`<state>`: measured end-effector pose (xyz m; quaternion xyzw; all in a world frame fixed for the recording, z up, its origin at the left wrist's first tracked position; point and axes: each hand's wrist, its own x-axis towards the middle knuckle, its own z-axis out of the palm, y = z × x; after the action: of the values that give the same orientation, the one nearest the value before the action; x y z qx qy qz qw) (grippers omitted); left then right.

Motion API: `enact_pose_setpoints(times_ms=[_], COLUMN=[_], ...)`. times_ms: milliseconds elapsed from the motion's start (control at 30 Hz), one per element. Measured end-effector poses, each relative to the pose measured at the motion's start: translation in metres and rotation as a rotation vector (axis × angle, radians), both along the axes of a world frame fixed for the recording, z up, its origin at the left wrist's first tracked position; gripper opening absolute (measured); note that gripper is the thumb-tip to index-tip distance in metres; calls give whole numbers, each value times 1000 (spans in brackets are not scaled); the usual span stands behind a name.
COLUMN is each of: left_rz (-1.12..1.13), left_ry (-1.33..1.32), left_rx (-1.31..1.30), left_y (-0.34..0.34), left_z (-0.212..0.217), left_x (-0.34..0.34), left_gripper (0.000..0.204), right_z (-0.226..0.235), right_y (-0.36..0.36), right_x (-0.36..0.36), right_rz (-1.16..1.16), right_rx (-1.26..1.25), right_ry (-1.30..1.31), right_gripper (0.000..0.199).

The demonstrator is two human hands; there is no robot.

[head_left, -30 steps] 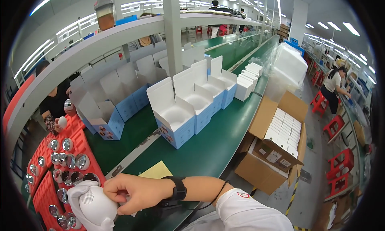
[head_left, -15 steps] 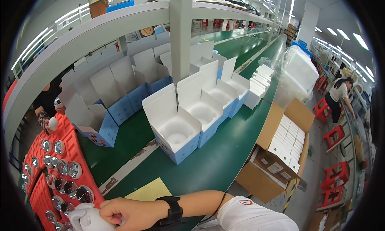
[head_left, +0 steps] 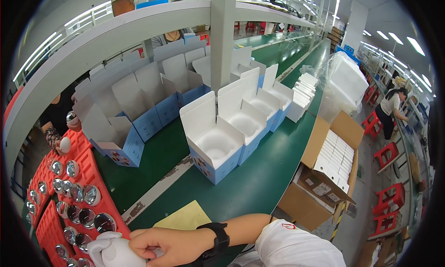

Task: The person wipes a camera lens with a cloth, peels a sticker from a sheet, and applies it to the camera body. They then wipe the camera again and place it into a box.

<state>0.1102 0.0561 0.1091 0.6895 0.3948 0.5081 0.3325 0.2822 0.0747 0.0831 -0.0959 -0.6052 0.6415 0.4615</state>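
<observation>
My right hand (head_left: pixel 169 245), with a black watch on the wrist, reaches left across the bottom edge and grips a white round device (head_left: pixel 119 256) with small holes in its face. My left hand (head_left: pixel 98 245), in a white glove, cups the same device from the left and is partly cut off by the frame. Both hands hover over the near end of a red tray (head_left: pixel 95 172) that holds several shiny round parts. A yellow sheet (head_left: pixel 184 217) lies on the green belt just behind my right hand.
An open blue-and-white box with a white moulded insert (head_left: pixel 215 149) stands mid-belt, with more open boxes behind it. A cardboard carton of white packs (head_left: pixel 327 167) sits at right. One person (head_left: pixel 58 121) works across the belt at left, another (head_left: pixel 391 109) by the red stools.
The view has tilted up and drawn closer to the boxes. My hands and the white device sit lower in the picture than a second ago and stay together on it.
</observation>
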Motion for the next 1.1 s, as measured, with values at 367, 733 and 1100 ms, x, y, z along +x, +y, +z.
enact_pose_setpoints(times_ms=[367, 733, 1100], left_rz=[-153, -90, -3], left_ry=[-85, -22, -11], left_rx=[-4, 80, 74], left_y=[-7, -4, -1], left_z=[7, 7, 5], left_x=[-10, 2, 9], left_gripper=[65, 66, 48], right_z=[-3, -6, -1], right_y=[-13, -6, 1], right_x=[-7, -5, 3], right_rz=[-62, -174, -129], right_rx=[-1, 28, 20], right_ry=[-68, -70, -100], right_gripper=[25, 25, 35])
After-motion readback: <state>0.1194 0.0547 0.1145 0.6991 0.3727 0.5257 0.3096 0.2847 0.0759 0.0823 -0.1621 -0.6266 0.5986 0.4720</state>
